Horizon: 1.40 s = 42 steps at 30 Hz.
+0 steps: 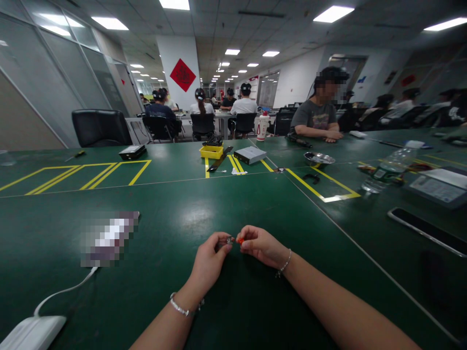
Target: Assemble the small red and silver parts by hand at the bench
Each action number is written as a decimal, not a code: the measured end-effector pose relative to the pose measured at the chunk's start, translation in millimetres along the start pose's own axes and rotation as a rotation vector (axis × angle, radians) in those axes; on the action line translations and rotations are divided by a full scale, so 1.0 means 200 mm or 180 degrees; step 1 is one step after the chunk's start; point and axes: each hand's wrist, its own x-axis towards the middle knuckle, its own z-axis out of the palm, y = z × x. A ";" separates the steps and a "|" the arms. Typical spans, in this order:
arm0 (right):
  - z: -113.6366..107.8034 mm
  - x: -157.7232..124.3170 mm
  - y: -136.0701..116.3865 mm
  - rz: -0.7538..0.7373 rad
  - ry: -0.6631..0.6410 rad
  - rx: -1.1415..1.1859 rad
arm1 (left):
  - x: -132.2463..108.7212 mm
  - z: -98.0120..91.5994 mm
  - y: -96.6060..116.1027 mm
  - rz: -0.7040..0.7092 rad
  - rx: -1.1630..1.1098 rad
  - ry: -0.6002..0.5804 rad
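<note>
One view only, from a camera worn on the person's head, facing forward and a little down along the green table [233, 204]. It sits near the table's front edge: the left hand [211, 255] and right hand [260, 245] lie close below centre, forearms entering from the bottom. The wide lens reaches far, to the seated people [317, 114] and ceiling lights [332, 13], bending straight lines at the borders.

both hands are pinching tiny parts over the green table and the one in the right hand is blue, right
Not blue: the head view shows the tiny part in the right hand is orange. The rest holds: the left hand pinches a greyish piece too, over the green table.
</note>
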 end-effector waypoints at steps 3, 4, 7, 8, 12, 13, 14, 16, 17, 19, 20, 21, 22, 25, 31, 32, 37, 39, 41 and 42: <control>0.01 0.00 -0.01 0.0027 0.0001 -0.0085 | 0.00 0.00 0.00 -0.0019 0.0072 0.0082; 0.01 0.00 -0.01 0.0029 -0.0002 -0.0118 | 0.00 0.00 0.00 -0.0024 0.0122 0.0116; 0.02 -0.01 -0.01 0.0034 0.0015 -0.0195 | 0.00 0.00 0.01 -0.0024 0.0299 0.0200; 0.02 -0.01 -0.01 0.0042 0.0014 -0.0211 | 0.00 0.00 0.01 -0.0027 0.0346 0.0222; 0.01 0.00 0.00 0.0064 0.0009 -0.0215 | 0.00 0.00 0.01 -0.0031 0.0438 0.0269; 0.01 0.00 0.00 0.0067 0.0005 -0.0208 | 0.00 0.00 0.00 -0.0018 0.0458 0.0281; 0.01 0.00 0.00 0.0067 0.0005 -0.0201 | 0.00 0.00 0.00 -0.0007 0.0482 0.0296; 0.01 0.00 0.00 0.0073 0.0013 -0.0181 | 0.00 0.00 -0.01 -0.0002 0.0534 0.0313; 0.01 0.00 0.00 0.0074 0.0020 -0.0167 | 0.00 0.00 -0.02 -0.0002 0.0548 0.0308; 0.01 0.00 0.00 0.0074 0.0047 -0.0140 | 0.00 0.00 -0.02 0.0000 0.0548 0.0276; 0.01 0.00 0.00 0.0075 0.0053 -0.0125 | 0.00 0.00 -0.01 0.0003 0.0541 0.0258; 0.00 0.00 0.00 0.0075 0.0055 -0.0110 | 0.00 0.00 -0.01 0.0009 0.0537 0.0240; 0.00 0.00 0.01 0.0075 0.0055 -0.0095 | 0.00 0.00 -0.01 0.0014 0.0534 0.0228; 0.00 0.01 0.01 0.0074 0.0068 -0.0051 | 0.00 0.00 -0.01 0.0016 0.0477 0.0157; 0.01 0.01 0.01 0.0080 0.0065 0.0012 | 0.00 0.01 -0.02 -0.0012 0.0227 0.0085; 0.01 0.01 0.01 0.0084 0.0054 0.0027 | 0.00 0.00 -0.02 -0.0020 0.0186 0.0072; 0.00 0.01 0.01 0.0085 0.0026 0.0077 | 0.01 0.01 -0.02 -0.0027 -0.0106 0.0003; 0.00 0.01 0.01 0.0089 0.0033 0.0039 | 0.01 0.01 -0.02 -0.0039 -0.0227 -0.0045; 0.00 0.00 0.00 0.0079 0.0024 -0.0018 | 0.01 0.01 -0.02 -0.0067 -0.0297 -0.0062; 0.00 0.00 0.00 0.0065 0.0005 -0.0038 | 0.01 0.01 -0.02 -0.0080 -0.0313 -0.0052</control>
